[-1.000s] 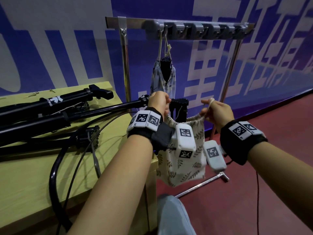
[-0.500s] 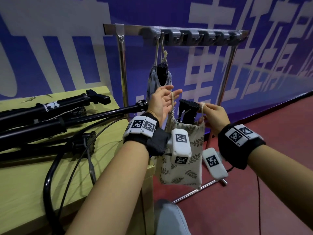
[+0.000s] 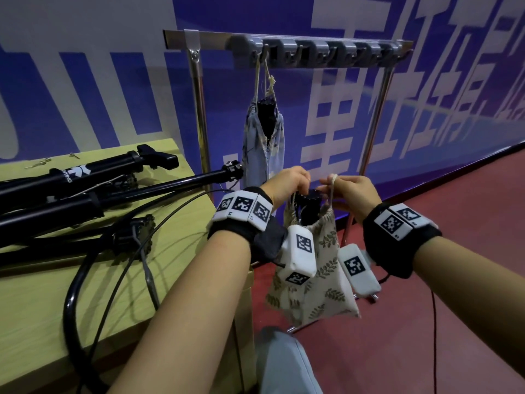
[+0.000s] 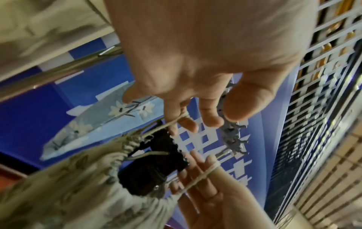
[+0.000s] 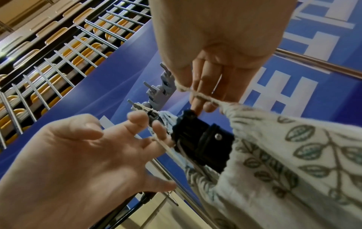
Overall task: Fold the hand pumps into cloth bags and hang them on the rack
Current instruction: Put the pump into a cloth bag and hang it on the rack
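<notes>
A beige leaf-print cloth bag point(image 3: 321, 282) hangs in the air beside the table, in front of the rack. A folded black hand pump point(image 3: 309, 204) sticks out of its gathered mouth. My left hand point(image 3: 301, 180) has one drawstring hooked round a bent finger point(image 4: 182, 119). Close beside it, my right hand point(image 3: 332, 186) holds the other drawstring, looped round its fingers point(image 5: 199, 94). Both hands sit just above the bag mouth point(image 5: 231, 117). A blue floral bag point(image 3: 264, 137) with a dark pump in it hangs from the leftmost hook of the rack point(image 3: 181, 38).
Several grey hooks point(image 3: 341, 51) along the bar carry nothing. The rack's steel uprights point(image 3: 200, 123) stand behind my hands. On the left, a yellow-green table point(image 3: 34, 308) holds long black tubes point(image 3: 113, 191) and looping cables point(image 3: 85, 268). Red floor point(image 3: 440, 336) spreads to the right.
My left hand, raised with spread fingers half a second ago, has dropped and curled onto the cord. The two hands have drawn closer together above the bag.
</notes>
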Available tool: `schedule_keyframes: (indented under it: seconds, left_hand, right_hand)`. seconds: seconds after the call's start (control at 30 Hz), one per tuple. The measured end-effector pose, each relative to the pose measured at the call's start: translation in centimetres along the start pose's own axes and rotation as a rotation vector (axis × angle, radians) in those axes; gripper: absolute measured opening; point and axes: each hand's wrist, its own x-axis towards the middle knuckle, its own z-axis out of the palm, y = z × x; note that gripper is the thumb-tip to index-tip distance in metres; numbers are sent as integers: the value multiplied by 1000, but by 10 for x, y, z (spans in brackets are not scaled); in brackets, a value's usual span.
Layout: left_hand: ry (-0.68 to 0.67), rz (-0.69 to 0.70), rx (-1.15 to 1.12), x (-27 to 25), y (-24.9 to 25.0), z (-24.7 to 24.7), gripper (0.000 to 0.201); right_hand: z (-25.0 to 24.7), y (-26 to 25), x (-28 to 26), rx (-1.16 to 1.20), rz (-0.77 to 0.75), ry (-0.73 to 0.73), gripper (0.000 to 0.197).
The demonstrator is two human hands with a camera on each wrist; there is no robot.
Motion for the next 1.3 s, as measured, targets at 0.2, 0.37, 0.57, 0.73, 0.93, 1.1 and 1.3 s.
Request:
schedule_keyframes:
  seconds: [0.2,0.37,0.57,0.73,0.93,1.1,1.3]
  left_hand:
    - [-18,-167,96,0,-4,7,11]
    - [108,-209,114,11,-10,3,50]
    - [259,-248,-54,8,-14,-6,23]
    - [318,-108,-154,7,-8,-8,24]
    - [320,-100,-238,5,-7,-10,22]
    - [334,-110,-360,3,-3,-12,16]
    - [266,-219,-287,8,-8,-5,37]
  right_hand:
    - [2,-2,-6,83,90,-66,23]
    - [9,-7,-8,-153,77,-76,29]
    - [16,-13,-7,-485,11,-92,17]
    - [15,-29,-7,-544,-24,-64,21]
    - [12,-30,-11,-572,-21,-134,26]
    - [9,-28,-15,-258,24,-195,24]
    - [12,-22,-12,-551,-62,-171,37]
